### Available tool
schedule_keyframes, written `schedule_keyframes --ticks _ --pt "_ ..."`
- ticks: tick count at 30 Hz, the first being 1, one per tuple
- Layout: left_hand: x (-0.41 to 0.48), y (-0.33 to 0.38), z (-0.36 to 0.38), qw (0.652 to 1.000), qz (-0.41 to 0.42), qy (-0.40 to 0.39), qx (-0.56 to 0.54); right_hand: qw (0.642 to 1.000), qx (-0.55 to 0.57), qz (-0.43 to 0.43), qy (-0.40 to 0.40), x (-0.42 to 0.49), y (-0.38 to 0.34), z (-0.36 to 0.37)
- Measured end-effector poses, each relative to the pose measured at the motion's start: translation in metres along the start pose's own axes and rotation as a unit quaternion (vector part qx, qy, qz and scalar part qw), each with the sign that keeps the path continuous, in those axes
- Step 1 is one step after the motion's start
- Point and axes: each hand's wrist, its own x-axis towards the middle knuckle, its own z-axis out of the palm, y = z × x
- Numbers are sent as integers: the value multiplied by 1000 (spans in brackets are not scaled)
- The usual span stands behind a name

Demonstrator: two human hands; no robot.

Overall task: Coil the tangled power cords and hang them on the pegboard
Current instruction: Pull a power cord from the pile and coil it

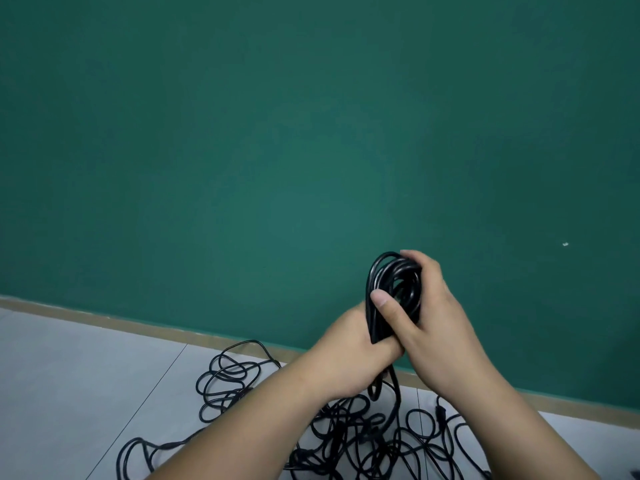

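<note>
A coil of black power cord [398, 282] is held upright in the air in front of a green wall [277, 133], low and right of the middle of the head view. The coil is made up of several loops gathered into a narrow oval. Its upper part is grasped by the right hand [440, 323]: the fingers are curled over the top of the loops from behind, and the thumb [381, 301] is laid across the front of them. The lower end of the coil is gripped by the left hand [346, 348], which is closed around the bunched loops from the left side. The two hands are touching each other just below the coil.

From under the hands a loose length of the same cord [394, 389] is seen hanging down to the floor [69, 375]. There it runs into a tangled heap of black cords [363, 441], spread out beneath and between the two forearms. A looser cluster of loops [225, 379] is laid out to the left of the heap, nearer the wall, and a single long loop [138, 452] is stretched toward the lower left. A small plug end [440, 414] is visible among the cords at the right.

The floor is covered in pale grey tiles, with a thin joint line [156, 386] running diagonally across it. A tan strip [104, 322] is fixed along the foot of the wall. A small white speck [565, 243] is seen on the wall at the right.
</note>
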Motion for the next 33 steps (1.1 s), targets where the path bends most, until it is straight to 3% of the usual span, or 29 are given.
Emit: schedule_keyframes --ticks 7,13,18,21,27,29,33 --pt "-4 -13 -9 995 -54 -54 63 998 28 -17 -59 0 5 -10" --pt "-6 -16 -10 996 -59 -38 51 1000 -9 12 21 5 2 3" --pt "-4 -16 -14 992 -15 -62 112 996 -63 -30 -47 8 5 -9" --pt "-8 -19 -16 991 -17 -101 84 996 -37 -41 -77 6 7 -10" --pt "0 -20 -7 996 -64 49 -27 998 58 22 29 13 10 2" --pt "2 -22 -4 995 -79 66 -14 994 91 46 36 15 13 3" --pt "0 -23 2 998 -66 -26 -4 995 92 26 8 13 23 1"
